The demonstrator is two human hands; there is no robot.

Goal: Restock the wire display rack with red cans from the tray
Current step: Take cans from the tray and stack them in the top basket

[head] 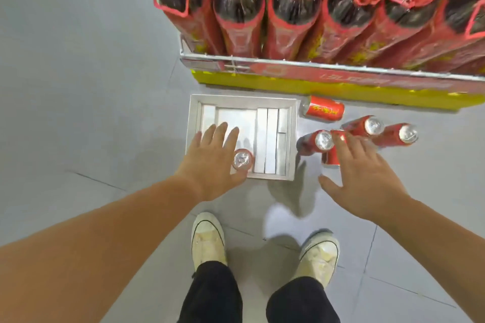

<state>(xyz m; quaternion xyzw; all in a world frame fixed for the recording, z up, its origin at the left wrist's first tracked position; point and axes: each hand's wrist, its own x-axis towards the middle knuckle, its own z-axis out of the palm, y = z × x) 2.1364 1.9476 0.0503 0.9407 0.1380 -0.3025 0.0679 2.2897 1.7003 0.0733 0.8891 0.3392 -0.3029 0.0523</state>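
i'm standing over the metal tray [195, 123] on the grey floor, both arms reaching down, and my left hand [210, 162] hangs spread above the tray's near left corner, fingers apart and gripping nothing, because the one upright can [242, 159] left inside sits just at its 3 o'clock, beside my thumb, and i judge i'm opening up to wrap round its body. my right hand [359, 178] is also splayed and empty, fingers apart, over the loose cans on the floor at 3 o'clock of the tray: a standing can [331, 156] shows partly under my fingertips, whether i touch it i cannot tell, with one tipped can [316, 141] at its 10 o'clock, two more cans [366, 126] [399, 135] off at 1 to 2 o'clock, and a can lying flat [324, 109] at 12 o'clock near the rack's yellow base [288, 85]. they lie scattered outside the tray, so i reckon both hands are working at once to gather them. the wire rack [288, 61] stands at 12 o'clock of the tray, its front rail holding back red-sleeved bottles [238, 5]; i can't see a free shelf for cans from here. my white shoes [208, 242] sit at 6 o'clock, planted apart so i can bend
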